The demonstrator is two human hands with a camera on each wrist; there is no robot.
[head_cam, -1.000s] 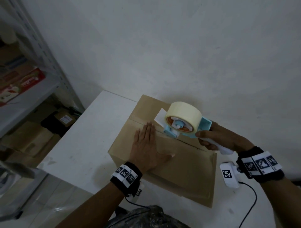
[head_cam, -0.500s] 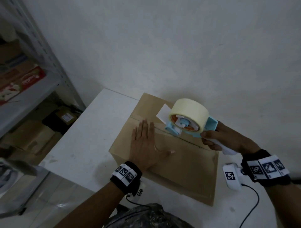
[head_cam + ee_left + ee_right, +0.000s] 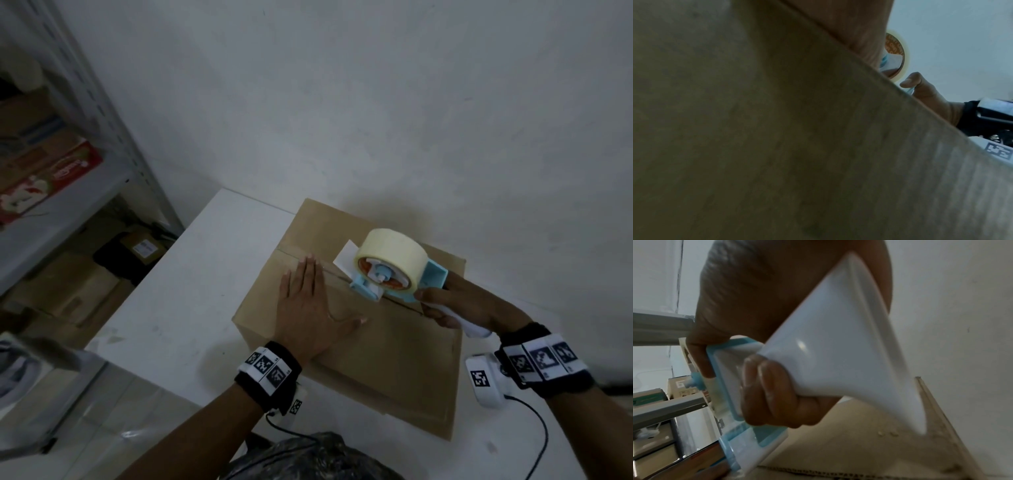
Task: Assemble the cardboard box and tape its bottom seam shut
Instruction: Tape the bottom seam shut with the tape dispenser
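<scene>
A brown cardboard box (image 3: 394, 359) lies flaps-up on the white table (image 3: 191, 301), its centre seam running from far left to near right. My left hand (image 3: 310, 305) lies flat on the near flap, fingers straight, thumb spread; the left wrist view is filled by the cardboard (image 3: 777, 129). My right hand (image 3: 459, 305) grips the white handle (image 3: 838, 345) of a blue tape dispenser (image 3: 387, 274) carrying a cream tape roll (image 3: 394, 246). The dispenser's front end sits on the seam, just right of my left fingertips.
A metal shelf rack (image 3: 68, 192) with cartons stands at the left, more boxes on the floor below it. A white wall (image 3: 376, 102) rises right behind the table. A wrist camera unit (image 3: 486, 380) and its black cable (image 3: 534, 431) hang by the box's right side.
The dispenser has slid a little along the seam toward the near right, pulled by my right hand. My left hand has stayed flat on the flap.
</scene>
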